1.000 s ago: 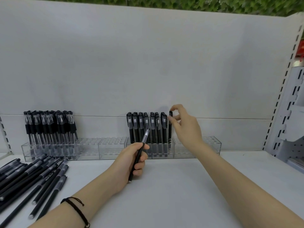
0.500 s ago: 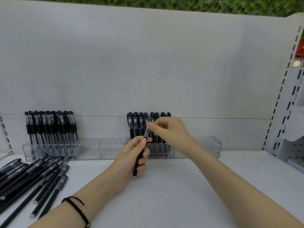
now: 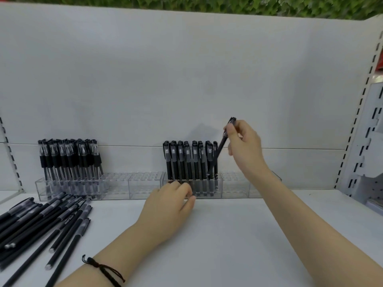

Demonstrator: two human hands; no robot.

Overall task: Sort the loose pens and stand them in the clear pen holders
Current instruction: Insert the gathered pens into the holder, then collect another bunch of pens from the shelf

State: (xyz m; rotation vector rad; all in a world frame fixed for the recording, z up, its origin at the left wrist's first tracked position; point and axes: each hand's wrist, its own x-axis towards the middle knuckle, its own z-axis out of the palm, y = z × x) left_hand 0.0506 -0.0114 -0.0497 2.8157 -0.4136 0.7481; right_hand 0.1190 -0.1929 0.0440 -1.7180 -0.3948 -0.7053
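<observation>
Right hand [image 3: 243, 146]: pinches the black pen [image 3: 219, 152] near its cap end.
Black pen: tilted; lower tip at the top of the clear holder [image 3: 234, 185], at the right end of the standing row [image 3: 188, 160].
Left hand [image 3: 170, 204]: fingers loosely curled, nothing held, resting on the shelf [image 3: 228, 235] at the holder's front.
Loose pens [image 3: 41, 220]: heaped far left.

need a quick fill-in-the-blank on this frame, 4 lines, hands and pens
The right hand holds a black pen that is ___, not upright.
Its lower end meets the clear holder at the ___ end of the standing row.
The left hand holds ___.
The loose pens lie on the shelf to the person's ___.
Missing: tilted; right; nothing; left.
</observation>
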